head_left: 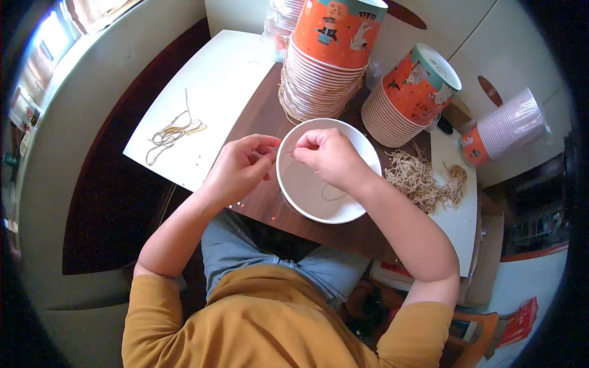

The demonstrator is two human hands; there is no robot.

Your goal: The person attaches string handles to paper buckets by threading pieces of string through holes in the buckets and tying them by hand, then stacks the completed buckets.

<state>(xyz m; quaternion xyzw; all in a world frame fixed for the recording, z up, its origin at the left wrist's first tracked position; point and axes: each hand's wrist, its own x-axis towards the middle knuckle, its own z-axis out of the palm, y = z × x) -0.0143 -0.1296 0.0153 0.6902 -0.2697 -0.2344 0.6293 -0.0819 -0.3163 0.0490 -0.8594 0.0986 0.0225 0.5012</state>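
A white round tub (328, 211) stands near the front edge of the brown table, its open top facing up. Over its left rim, my left hand (242, 162) is pinched, with a thin cord between the fingertips. My right hand (331, 156) reaches over the opening, thumb and forefinger pinched on the cord close to the left fingertips. A loop of thin cord (333, 195) shows inside the tub below my right hand. To the right lies a tangled heap of beige cord (411, 178). A few loose cords (175, 135) lie on the white surface at the left.
A tall stack of orange printed tubs (325, 67) stands behind the white tub. A shorter stack (408, 98) is right of it, and a wrapped stack of cups (503, 129) leans farther right. Small beads or bits (273, 218) dot the table's front edge.
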